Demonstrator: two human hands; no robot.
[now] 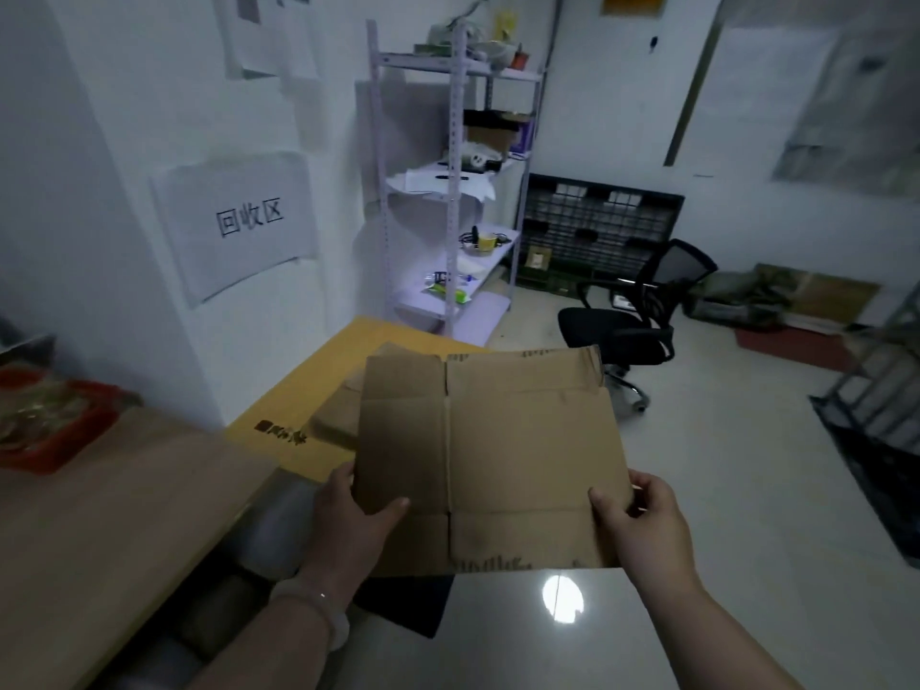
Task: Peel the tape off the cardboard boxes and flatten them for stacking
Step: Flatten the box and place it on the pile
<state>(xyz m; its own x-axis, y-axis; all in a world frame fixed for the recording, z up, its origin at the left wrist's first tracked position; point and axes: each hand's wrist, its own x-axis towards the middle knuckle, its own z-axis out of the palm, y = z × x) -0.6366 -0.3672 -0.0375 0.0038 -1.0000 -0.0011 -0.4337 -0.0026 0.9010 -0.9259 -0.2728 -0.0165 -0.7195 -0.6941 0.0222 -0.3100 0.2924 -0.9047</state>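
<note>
Head view: the left hand [356, 515], a pale bracelet [323, 615] on its wrist, grips the left edge of a flattened cardboard box [498, 455], thumb laid across the near face and fingers tucked out of sight behind it. The box is held up in the air in front of the person, above the glossy floor [722, 490] and just right of the worktop [99, 515]. It lies as one flat brown sheet with a vertical crease left of centre, fold lines marking the flaps at top and bottom, and blurred dark print along both outer edges. The right hand [642, 530] pinches the box's right edge, thumb on the face, fingers curled behind. Beyond the box's left part lie a yellow sheet [308, 390] and more folded cardboard [338, 410].
</note>
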